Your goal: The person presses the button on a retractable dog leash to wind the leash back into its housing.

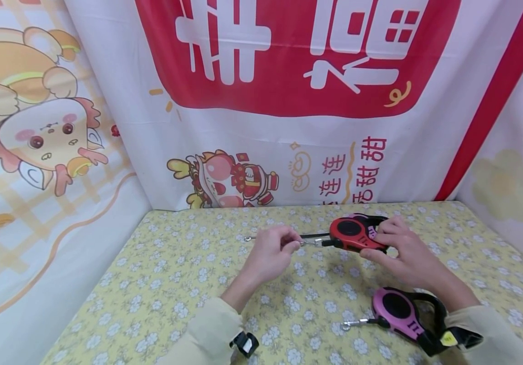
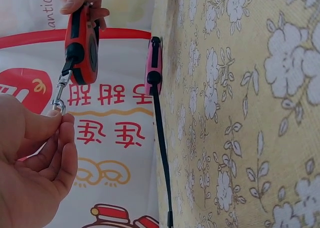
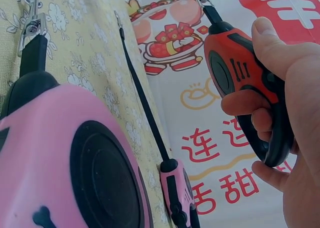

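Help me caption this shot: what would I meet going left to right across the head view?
Printed cartoon animal, left hand, silver clip, red leash, right hand, large yellow wall flower.

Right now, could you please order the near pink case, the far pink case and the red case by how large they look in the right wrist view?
1. Near pink case
2. Red case
3. Far pink case

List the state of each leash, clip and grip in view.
Red leash: held above the table, mostly retracted.
Red leash's clip: pinched.
Far pink leash: lying on the table, extended.
Far clip: hooked to nothing.
Near pink leash: lying on the table, mostly retracted.
Near clip: hooked to nothing.
Left grip: pinching the red leash's clip.
Right grip: holding the red leash.
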`<control>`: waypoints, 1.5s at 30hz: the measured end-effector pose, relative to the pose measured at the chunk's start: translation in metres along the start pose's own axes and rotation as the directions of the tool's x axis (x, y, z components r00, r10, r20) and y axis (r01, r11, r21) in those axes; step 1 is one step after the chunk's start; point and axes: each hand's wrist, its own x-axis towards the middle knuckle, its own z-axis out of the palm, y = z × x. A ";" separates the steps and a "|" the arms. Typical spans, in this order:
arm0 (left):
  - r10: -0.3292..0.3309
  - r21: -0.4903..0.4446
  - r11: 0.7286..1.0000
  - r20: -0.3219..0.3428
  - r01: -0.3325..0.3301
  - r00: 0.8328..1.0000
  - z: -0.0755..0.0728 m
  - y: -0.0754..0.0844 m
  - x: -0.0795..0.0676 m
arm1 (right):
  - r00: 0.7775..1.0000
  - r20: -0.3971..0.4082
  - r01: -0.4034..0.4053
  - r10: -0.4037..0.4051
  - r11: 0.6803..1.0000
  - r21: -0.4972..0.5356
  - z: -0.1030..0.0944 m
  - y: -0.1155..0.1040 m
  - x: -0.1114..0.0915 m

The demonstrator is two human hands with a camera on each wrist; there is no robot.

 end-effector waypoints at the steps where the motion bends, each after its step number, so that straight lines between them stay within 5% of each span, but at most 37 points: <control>1: 0.002 0.005 1.000 0.000 -0.002 1.000 0.000 0.000 0.000 | 1.000 -0.002 0.003 -0.003 1.000 0.003 0.000 0.000 0.000; 16: -0.043 -0.002 0.999 0.097 0.043 0.994 0.006 -0.002 -0.001 | 1.000 -0.026 0.013 -0.013 1.000 0.010 -0.003 0.011 -0.008; 26: -0.070 -0.009 0.997 0.201 0.073 0.977 0.022 -0.001 0.002 | 0.996 0.068 -0.054 0.056 0.998 -0.021 -0.012 0.032 -0.032; 35: -0.077 -0.045 0.995 0.284 0.093 0.956 0.042 -0.002 0.007 | 0.958 0.221 -0.163 0.182 0.982 -0.098 -0.013 0.058 -0.054; 45: -0.143 -0.013 0.988 0.317 0.155 0.938 0.056 0.010 0.007 | 0.932 0.273 -0.207 0.237 0.969 -0.133 -0.009 0.079 -0.064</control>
